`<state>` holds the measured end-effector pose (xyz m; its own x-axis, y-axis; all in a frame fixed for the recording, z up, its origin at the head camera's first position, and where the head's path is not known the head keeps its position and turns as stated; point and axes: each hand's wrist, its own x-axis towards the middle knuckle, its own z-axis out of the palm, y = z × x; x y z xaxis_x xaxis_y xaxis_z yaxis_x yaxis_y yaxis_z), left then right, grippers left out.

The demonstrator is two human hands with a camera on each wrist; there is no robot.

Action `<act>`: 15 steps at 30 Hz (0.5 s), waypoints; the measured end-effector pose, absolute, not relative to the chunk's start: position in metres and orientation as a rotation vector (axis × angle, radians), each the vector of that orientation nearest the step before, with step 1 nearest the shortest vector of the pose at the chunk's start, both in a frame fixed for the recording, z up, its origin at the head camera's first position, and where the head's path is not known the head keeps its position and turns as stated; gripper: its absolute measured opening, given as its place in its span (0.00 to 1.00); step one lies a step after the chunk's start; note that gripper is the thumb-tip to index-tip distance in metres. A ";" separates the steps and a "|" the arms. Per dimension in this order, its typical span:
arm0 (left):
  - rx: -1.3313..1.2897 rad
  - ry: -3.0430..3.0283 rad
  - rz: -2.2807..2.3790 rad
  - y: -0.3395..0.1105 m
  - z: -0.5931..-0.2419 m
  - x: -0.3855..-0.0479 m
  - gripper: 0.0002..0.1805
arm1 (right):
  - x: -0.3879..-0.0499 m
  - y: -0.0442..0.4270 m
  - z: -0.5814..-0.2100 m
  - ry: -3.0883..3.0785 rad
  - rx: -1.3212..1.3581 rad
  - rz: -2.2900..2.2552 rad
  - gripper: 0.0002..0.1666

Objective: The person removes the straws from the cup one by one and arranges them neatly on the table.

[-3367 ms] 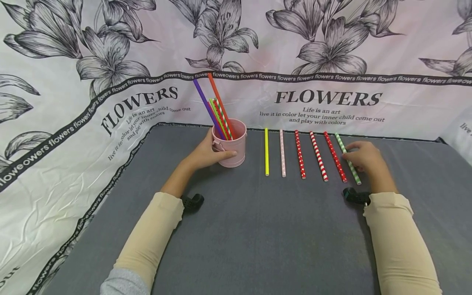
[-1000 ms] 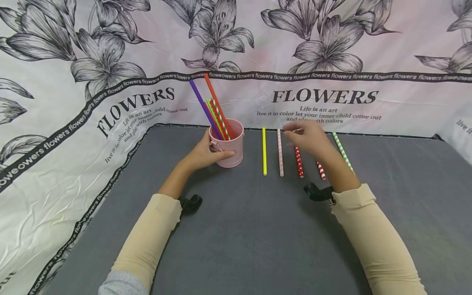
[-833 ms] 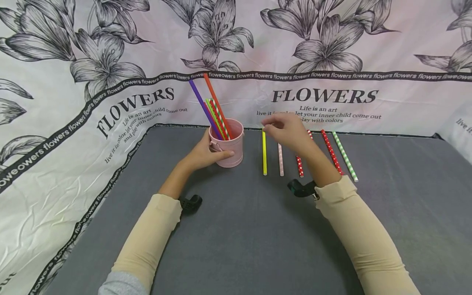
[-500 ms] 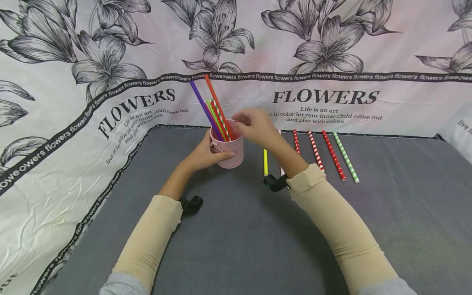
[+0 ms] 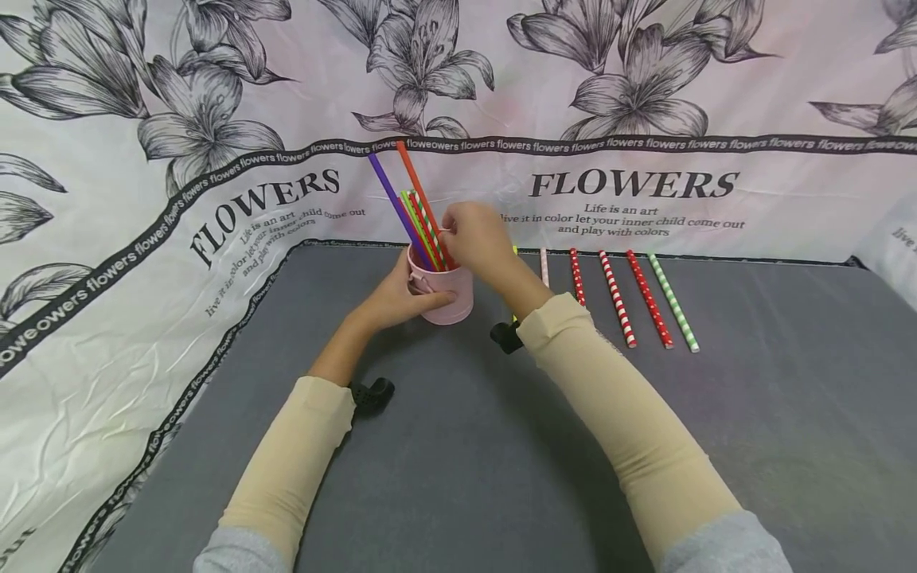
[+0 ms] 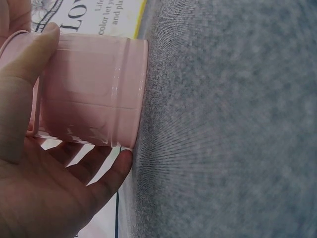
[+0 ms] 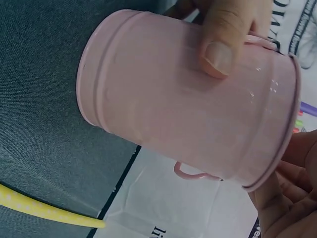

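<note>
My left hand point(image 5: 397, 298) grips the side of a small pink metal bucket point(image 5: 462, 296), thumb across its front, fingers behind and under it in the left wrist view. The bucket stands on the grey tabletop. Several drinking straws lean out of it: a purple straw point(image 5: 390, 189), an orange straw point(image 5: 411, 173), and shorter green and red-green striped ones. My right hand point(image 5: 476, 239) is at the bucket's right rim, its fingers curled beside the straws. In the right wrist view those fingers point(image 7: 277, 198) are at the rim; their tips are hidden, and whether they pinch a straw cannot be seen.
Right of the bucket lies a row of straws: a yellow straw point(image 7: 49, 210) partly behind my right arm, a pale pink straw point(image 5: 544, 267), a red dotted straw point(image 5: 577, 278), a red-white striped straw point(image 5: 618, 298), another red dotted straw point(image 5: 650, 299) and a green-white straw point(image 5: 674, 304). Flower-printed cloth point(image 5: 630, 215) stands behind.
My right hand has let go of the green-white straw at the row's right end and moved left, over the row, to the straws in the bucket. My left hand keeps its hold.
</note>
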<state>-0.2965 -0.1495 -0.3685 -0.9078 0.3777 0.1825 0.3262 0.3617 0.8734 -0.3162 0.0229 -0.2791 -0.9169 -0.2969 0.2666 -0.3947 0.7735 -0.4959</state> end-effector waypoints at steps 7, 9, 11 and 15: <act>0.627 2.560 1.591 -0.147 -0.367 -0.296 0.52 | -0.321 0.014 -0.280 -2.818 0.526 0.580 0.10; 0.608 2.572 1.577 -0.147 -0.366 -0.296 0.52 | -0.323 0.011 -0.282 -2.818 0.534 0.560 0.10; 0.601 2.579 1.565 -0.148 -0.366 -0.296 0.52 | -0.323 0.008 -0.284 -2.820 0.541 0.560 0.10; 0.623 2.574 1.560 -0.149 -0.366 -0.296 0.53 | -0.321 0.004 -0.288 -2.817 0.543 0.607 0.11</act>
<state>-0.2956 -0.1495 -0.3663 -0.9155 0.3740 0.1486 0.3047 0.4032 0.8629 -0.3206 0.0039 -0.2876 -0.9102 -0.3090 0.2757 -0.3951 0.8475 -0.3546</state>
